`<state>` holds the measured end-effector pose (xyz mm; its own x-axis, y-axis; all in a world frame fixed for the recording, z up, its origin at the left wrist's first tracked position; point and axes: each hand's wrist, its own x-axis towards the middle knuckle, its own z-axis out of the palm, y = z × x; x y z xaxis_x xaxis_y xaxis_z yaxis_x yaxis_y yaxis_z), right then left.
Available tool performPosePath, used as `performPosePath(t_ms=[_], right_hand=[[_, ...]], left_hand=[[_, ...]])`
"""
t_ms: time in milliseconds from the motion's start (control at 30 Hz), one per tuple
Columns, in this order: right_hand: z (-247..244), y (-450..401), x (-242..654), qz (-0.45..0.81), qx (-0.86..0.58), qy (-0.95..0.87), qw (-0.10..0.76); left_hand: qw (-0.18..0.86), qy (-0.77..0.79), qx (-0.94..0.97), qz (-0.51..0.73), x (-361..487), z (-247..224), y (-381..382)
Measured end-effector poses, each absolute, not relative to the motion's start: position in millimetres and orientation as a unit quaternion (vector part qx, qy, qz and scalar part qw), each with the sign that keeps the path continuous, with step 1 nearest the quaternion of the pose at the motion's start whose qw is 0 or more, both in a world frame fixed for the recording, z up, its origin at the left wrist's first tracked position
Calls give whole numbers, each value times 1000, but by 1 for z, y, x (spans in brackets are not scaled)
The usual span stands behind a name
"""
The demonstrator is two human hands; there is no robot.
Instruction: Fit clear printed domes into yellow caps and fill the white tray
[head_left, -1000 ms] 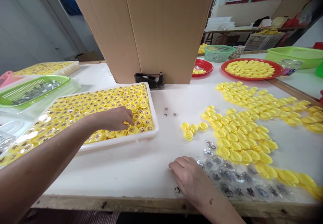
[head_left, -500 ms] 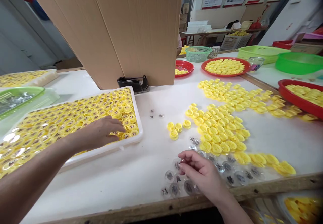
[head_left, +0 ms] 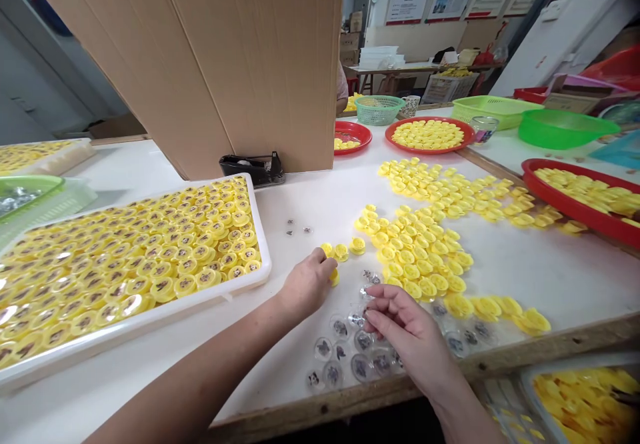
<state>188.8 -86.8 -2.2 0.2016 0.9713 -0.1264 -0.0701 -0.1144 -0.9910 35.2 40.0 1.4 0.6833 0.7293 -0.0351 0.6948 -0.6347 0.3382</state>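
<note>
My left hand (head_left: 309,283) is closed at the small group of yellow pieces (head_left: 341,252) in the middle of the white table, its fingertips pinched on one of them. Just right of it, my right hand (head_left: 400,317) hovers over clear round discs with dark printed pictures (head_left: 332,373), fingers curled and thumb near the fingertips; whether a disc is between them is too small to tell. Behind my right hand lies a large spread of yellow pieces (head_left: 415,251). At the left, a white tray (head_left: 265,267) holds rows of yellow pieces topped with printed discs.
A tall cardboard sheet (head_left: 250,64) stands behind a black tape dispenser (head_left: 253,169). Red plates (head_left: 465,139) of yellow pieces, green baskets (head_left: 379,111) and a glass (head_left: 484,129) stand farther back. The table's wooden edge (head_left: 320,407) runs along the front. Part of a person shows behind the cardboard.
My left hand has moved right from the tray to the small yellow group and closed there. My right hand remains over the discs. The view has shifted slightly to the right.
</note>
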Motion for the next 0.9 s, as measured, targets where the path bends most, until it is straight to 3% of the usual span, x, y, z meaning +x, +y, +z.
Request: performPosePath(t_ms=[233, 533, 900], right_hand=[[-7, -81, 178, 583, -485, -382, 528], [0, -74, 162, 652, -429, -328, 533], [5, -58, 144, 643, -458, -297, 538]], left_hand=[[182, 406, 894, 50, -2, 8, 11], [317, 374, 863, 126, -13, -14, 19], [510, 434, 716, 198, -17, 10, -1]])
